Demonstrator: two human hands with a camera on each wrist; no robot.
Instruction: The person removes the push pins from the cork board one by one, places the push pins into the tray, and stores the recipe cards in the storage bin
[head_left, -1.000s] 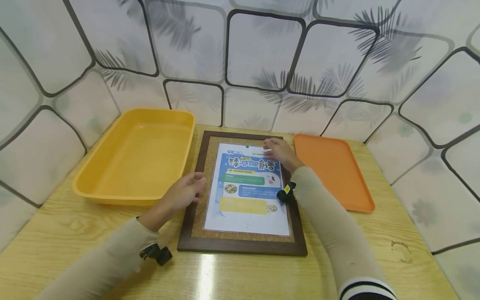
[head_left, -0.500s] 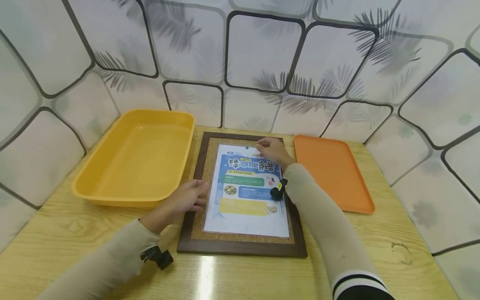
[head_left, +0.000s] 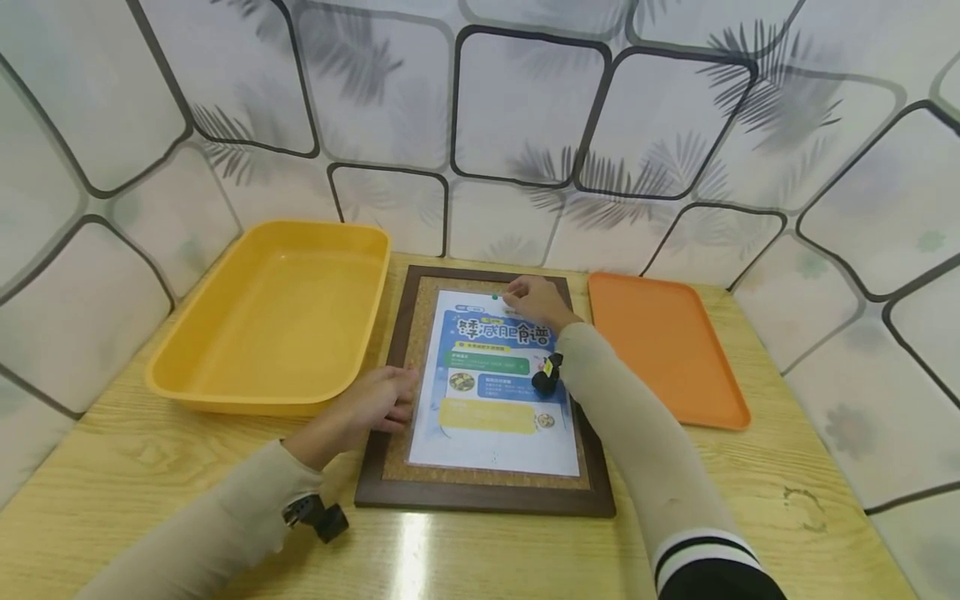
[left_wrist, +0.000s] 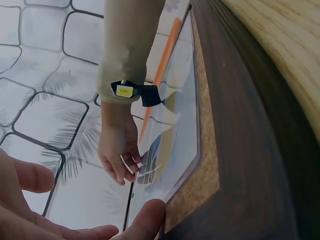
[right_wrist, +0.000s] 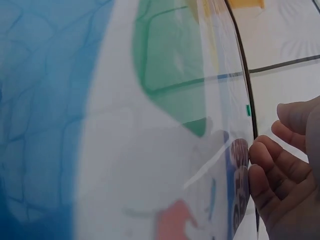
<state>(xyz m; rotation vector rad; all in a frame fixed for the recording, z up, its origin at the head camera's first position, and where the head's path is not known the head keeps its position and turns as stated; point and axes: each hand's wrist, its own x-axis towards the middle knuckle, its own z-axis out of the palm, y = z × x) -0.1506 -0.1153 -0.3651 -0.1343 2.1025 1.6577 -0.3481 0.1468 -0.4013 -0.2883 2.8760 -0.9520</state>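
Poster (head_left: 487,383) lies on the cork board (head_left: 418,333) inside the dark frame (head_left: 487,497), board flat on the wooden table (head_left: 750,467), between yellow tray (head_left: 270,325) and orange tray (head_left: 656,342). Green pin (head_left: 495,297) sits at middle of poster's top edge; no other pin shows, though right hand (head_left: 538,300) covers part of top right corner. Hands well apart, neither clamped on anything: right has loosely bent fingers and thumb held away from them, tips just beside pin and top edge, contact can't be confirmed; left hand (head_left: 375,404) is over the frame's left side, fingers relaxed, thumb apart, can't tell if it rests on board. Main risk, my read: with one visible pin, poster could swing or skew if right fingertips drag its top edge sideways. Pulling paper rather than pin would likely tear or crease it there. Pin is tiny, so a pinch could miss or slip; if it came out loose, it could drop and roll, or prick a finger. Surface mirrors wall lines, so probably slick; fingers may slide. Left hand doesn't look braced, so a hard tug could shift the whole board toward either tray.
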